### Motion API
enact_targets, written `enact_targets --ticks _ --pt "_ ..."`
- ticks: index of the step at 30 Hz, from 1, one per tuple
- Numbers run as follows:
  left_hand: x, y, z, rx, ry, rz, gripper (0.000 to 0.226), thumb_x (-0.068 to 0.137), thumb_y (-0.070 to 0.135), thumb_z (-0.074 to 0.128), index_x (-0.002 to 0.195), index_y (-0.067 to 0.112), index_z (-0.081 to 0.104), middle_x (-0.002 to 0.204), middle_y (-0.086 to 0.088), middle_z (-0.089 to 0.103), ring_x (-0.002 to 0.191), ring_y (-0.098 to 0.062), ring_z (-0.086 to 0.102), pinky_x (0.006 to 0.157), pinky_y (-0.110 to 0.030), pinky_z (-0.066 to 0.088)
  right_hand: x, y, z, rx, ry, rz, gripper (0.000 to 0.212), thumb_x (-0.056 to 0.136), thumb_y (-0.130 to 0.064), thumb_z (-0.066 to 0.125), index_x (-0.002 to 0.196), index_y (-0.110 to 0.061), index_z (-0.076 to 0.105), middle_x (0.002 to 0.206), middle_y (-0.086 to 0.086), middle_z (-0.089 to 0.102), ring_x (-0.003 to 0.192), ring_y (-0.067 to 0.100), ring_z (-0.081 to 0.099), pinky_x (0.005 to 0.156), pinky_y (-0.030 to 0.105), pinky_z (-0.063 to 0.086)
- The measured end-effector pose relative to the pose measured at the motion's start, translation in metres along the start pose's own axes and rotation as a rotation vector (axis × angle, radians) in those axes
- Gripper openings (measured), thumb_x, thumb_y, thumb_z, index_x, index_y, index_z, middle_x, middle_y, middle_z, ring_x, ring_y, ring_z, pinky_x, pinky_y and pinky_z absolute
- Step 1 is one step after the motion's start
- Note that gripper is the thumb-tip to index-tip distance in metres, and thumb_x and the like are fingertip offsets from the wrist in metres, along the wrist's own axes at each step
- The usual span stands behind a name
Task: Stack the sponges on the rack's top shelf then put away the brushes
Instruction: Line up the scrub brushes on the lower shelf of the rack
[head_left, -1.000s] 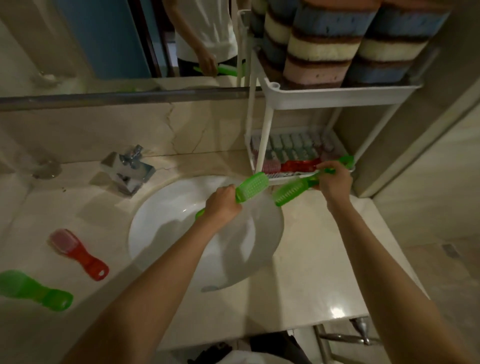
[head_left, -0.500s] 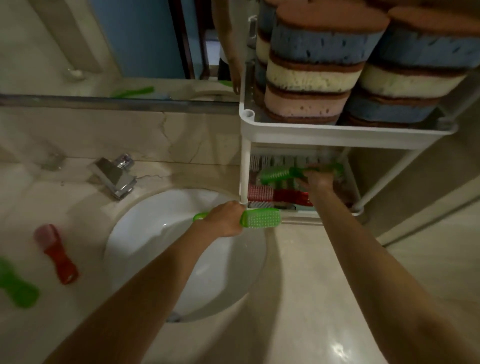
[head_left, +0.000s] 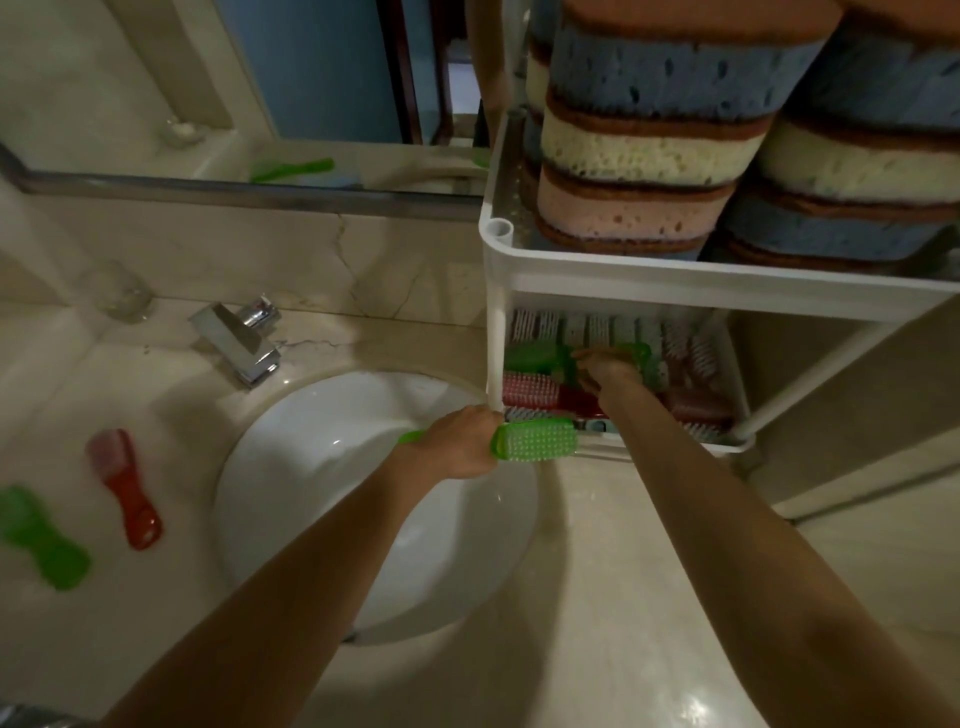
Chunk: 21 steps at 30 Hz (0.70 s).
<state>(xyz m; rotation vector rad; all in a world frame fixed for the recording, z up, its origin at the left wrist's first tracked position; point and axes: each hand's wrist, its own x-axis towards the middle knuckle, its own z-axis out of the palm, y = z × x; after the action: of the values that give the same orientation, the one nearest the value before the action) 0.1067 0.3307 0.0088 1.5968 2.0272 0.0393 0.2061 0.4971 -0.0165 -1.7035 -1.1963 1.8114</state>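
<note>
The left arm reached forward across the sink (head_left: 322, 467), forearm nearly straight, and the left hand (head_left: 457, 441) sat over the basin's far right rim, just beside the rack's white front post (head_left: 496, 353). Its fingers (head_left: 480, 434) were clamped round the handle of the green brush at the post (head_left: 535, 439), back of the hand up, the bristle head sticking out to the right and lying level in front of the lower shelf (head_left: 737, 441). The right arm stretched farther, passing under the top shelf (head_left: 727, 280), with the right hand (head_left: 605, 369) inside the lower shelf. Its fingers were curled down over the green brush on the lower shelf (head_left: 535, 358), whose head pointed left, above a red brush on the shelf (head_left: 535, 392); more brushes stood in a row behind. The sponges (head_left: 649, 156) were stacked in tall piles on the top shelf. On the table (head_left: 597, 597), well to the left of the sink, a red brush on the table (head_left: 124, 488) and a green brush on the table (head_left: 41, 535) lay near each other, untouched. A chrome tap (head_left: 239, 338) stood at the sink's far edge
</note>
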Motion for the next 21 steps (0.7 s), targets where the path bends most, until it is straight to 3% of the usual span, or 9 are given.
enact_targets --ticks 2,6,8,9,11,14,18,21 --pt "0.0 -0.001 0.001 -0.022 -0.005 0.0 0.027 0.085 0.008 0.048 0.109 0.002 0.058 0.116 -0.021 0.06 0.11 -0.034 0.057 0.091 -0.042 0.048 -0.009 -0.006 -0.005 -0.203 -0.025 0.032 0.017 0.096 -0.009 0.043 0.086 -0.006 0.056 0.063 0.004 0.042 0.055 0.013 0.039 0.045 0.023 0.035" --pt "0.002 -0.002 -0.001 -0.074 0.001 0.011 0.024 0.085 0.007 0.05 0.106 0.001 0.06 0.114 -0.019 0.062 0.107 -0.032 0.059 0.091 -0.041 0.049 -0.007 -0.02 -0.01 -0.394 -0.012 -0.015 0.018 0.092 -0.011 0.054 0.075 -0.006 0.053 0.053 0.008 0.05 0.055 0.016 0.042 0.049 0.025 0.037" --pt "0.003 0.0 -0.003 -0.091 -0.003 0.021 0.02 0.084 0.005 0.05 0.101 0.003 0.06 0.11 -0.018 0.063 0.104 -0.031 0.06 0.089 -0.041 0.051 -0.006 -0.024 -0.011 -0.497 0.004 -0.061 0.022 0.092 -0.012 0.054 0.071 -0.005 0.052 0.063 0.008 0.053 0.057 0.016 0.045 0.051 0.024 0.039" --pt "0.003 0.001 -0.003 -0.098 -0.006 0.03 0.018 0.084 0.004 0.05 0.099 0.004 0.06 0.108 -0.017 0.063 0.102 -0.031 0.06 0.088 -0.041 0.051 -0.006 -0.025 -0.012 -0.574 0.003 -0.114 0.018 0.093 -0.012 0.053 0.078 -0.002 0.057 0.074 0.008 0.056 0.061 0.016 0.049 0.054 0.023 0.041" --pt "0.003 0.005 -0.004 -0.11 -0.007 0.051 0.017 0.082 0.003 0.049 0.096 0.003 0.06 0.105 -0.018 0.064 0.099 -0.031 0.061 0.087 -0.041 0.052 -0.007 -0.024 -0.017 -0.789 -0.013 -0.285 0.018 0.093 -0.008 0.049 0.101 -0.003 0.065 0.1 0.008 0.06 0.085 0.021 0.058 0.074 0.024 0.046" --pt "0.003 0.009 -0.005 -0.111 -0.015 0.055 0.017 0.082 0.002 0.048 0.095 0.004 0.059 0.105 -0.019 0.063 0.1 -0.032 0.06 0.088 -0.041 0.051 -0.012 -0.017 -0.026 -1.084 -0.064 -0.509 0.033 0.089 -0.009 0.054 0.121 -0.01 0.06 0.128 0.014 0.055 0.115 0.031 0.053 0.097 0.032 0.044" --pt "0.003 0.012 -0.006 -0.118 -0.018 0.053 0.015 0.083 0.002 0.048 0.093 0.006 0.058 0.104 -0.019 0.063 0.1 -0.033 0.06 0.089 -0.043 0.051 -0.011 -0.008 -0.027 -1.267 -0.092 -0.582 0.042 0.092 -0.016 0.051 0.134 -0.017 0.048 0.131 0.02 0.049 0.117 0.036 0.05 0.099 0.035 0.042" --pt "0.004 0.013 -0.007 -0.118 -0.016 0.043 0.017 0.084 0.002 0.048 0.097 0.006 0.057 0.107 -0.019 0.063 0.101 -0.032 0.06 0.089 -0.042 0.051 -0.01 -0.002 -0.025 -1.281 -0.08 -0.597 0.036 0.094 -0.015 0.047 0.13 -0.017 0.054 0.128 0.021 0.052 0.115 0.037 0.051 0.101 0.036 0.041"
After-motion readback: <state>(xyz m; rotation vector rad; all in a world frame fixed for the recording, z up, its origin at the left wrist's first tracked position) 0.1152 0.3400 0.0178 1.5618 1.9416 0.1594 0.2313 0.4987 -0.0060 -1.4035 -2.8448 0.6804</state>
